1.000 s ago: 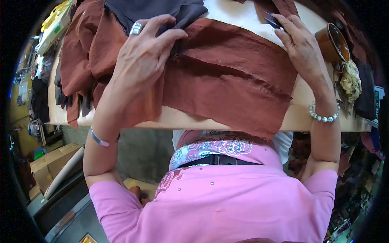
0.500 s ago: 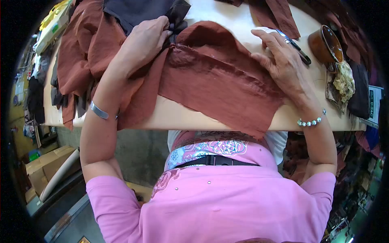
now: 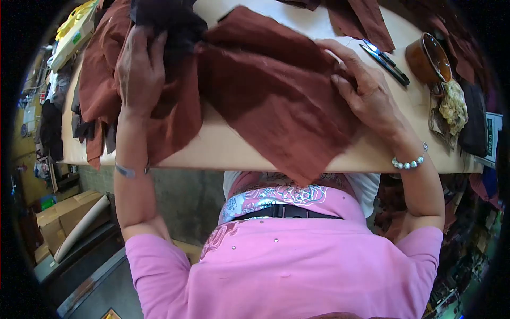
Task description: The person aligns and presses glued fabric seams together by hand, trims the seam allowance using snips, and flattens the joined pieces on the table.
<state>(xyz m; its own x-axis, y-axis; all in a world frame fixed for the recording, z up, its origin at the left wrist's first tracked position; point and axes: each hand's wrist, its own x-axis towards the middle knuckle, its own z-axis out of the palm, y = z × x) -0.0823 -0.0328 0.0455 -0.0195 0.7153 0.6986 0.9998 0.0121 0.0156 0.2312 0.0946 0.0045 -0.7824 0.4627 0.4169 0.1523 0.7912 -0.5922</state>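
A piece of rust-brown fabric (image 3: 281,101) lies across the worktable, its lower corner hanging over the front edge. My right hand (image 3: 369,90) rests at its right side, thumb and forefinger apart, touching the cloth. To the left, my left hand (image 3: 141,80) is on a dark cloth (image 3: 170,24), fingers bent onto it and slightly blurred; the fingertips are partly lost against the cloth. More rust-brown fabric (image 3: 98,80) is bunched beneath and beside my left hand. Thread snips (image 3: 388,66) lie just beyond my right hand.
On the right of the worktable (image 3: 241,151) stands a brown glazed pot (image 3: 419,58), with a crusted, yellowish lump (image 3: 452,106) in front of it. Brown strips (image 3: 366,24) lie at the back. Cardboard boxes (image 3: 74,218) sit on the left below the table.
My left hand has moved left, and the dark cloth has shifted left with it. The brown piece has turned, its lower corner swinging left. My right hand's fingers have curled slightly.
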